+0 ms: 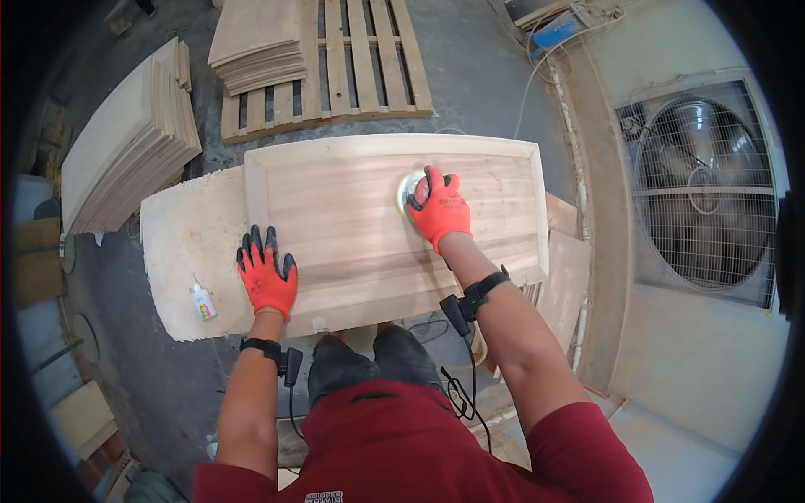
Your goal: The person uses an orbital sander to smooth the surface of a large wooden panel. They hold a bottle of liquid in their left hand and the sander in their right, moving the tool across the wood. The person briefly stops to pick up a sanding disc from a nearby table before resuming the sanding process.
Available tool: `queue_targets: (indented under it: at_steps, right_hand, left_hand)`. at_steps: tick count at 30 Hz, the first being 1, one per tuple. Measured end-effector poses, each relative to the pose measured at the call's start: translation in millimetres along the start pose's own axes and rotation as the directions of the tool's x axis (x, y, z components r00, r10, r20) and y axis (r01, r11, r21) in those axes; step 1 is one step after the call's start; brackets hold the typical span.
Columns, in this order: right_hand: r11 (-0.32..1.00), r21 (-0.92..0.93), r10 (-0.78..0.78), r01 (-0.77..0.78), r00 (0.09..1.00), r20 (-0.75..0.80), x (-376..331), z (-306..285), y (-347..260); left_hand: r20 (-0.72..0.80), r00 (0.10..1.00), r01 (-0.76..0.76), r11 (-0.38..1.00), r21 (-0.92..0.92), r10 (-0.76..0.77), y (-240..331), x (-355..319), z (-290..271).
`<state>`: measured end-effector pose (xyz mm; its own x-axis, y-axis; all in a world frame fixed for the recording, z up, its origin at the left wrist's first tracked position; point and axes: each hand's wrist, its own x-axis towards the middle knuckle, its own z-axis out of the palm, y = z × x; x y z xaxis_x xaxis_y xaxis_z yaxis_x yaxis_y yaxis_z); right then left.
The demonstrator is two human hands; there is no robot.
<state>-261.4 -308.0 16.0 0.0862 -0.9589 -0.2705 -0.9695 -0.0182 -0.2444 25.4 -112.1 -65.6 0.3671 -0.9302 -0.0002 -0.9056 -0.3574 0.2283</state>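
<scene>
A framed wooden door panel lies flat in front of me, with a raised pale border around a streaked middle. My right hand, in a red glove with black fingertips, is wrapped over the top of a round sander. The sander's disc rests on the panel, right of its middle. My left hand, gloved the same way, lies flat with fingers spread on the panel's left border. A small white glue bottle lies on the rough-edged board under the panel, left of my left hand.
Beyond the panel stands a slatted wooden pallet bearing a stack of thin boards. Another tall stack of boards leans at the left. A large caged wall fan is at the right. Black cables hang near my right arm.
</scene>
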Motion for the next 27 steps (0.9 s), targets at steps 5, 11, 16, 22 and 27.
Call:
queue_targets:
  at_steps: [5, 11, 16, 22, 27]
  right_hand:
    - [0.99, 0.073, 0.132, -0.122, 0.978, -0.159, 24.9, -9.7, 65.8]
    - [0.997, 0.056, -0.046, 0.048, 0.998, -0.035, -44.0, 30.0, 5.7]
    - [0.92, 0.041, -0.392, 0.39, 0.914, 0.108, -91.6, 54.5, -85.1]
    - [0.987, 0.027, -0.159, 0.159, 0.987, 0.023, -61.8, 31.3, -9.8]
    - [0.978, 0.033, 0.211, -0.208, 0.962, -0.174, -31.9, 13.4, 90.2]
  left_hand:
    - [-0.023, 1.0, -0.021, 0.999, -0.045, 0.02, 1.0, 2.0, -2.4]
    - [0.195, 0.977, 0.071, 0.992, 0.102, -0.09, -2.4, 0.1, 5.5]
    - [0.03, 0.999, -0.01, 1.0, -0.029, 0.011, -6.7, -0.5, 3.6]
    - [0.028, 1.0, -0.012, 0.999, -0.048, 0.013, -25.4, -24.8, -9.3]
    - [0.19, 0.976, 0.113, 0.993, -0.015, -0.108, -56.9, -93.1, 18.2]
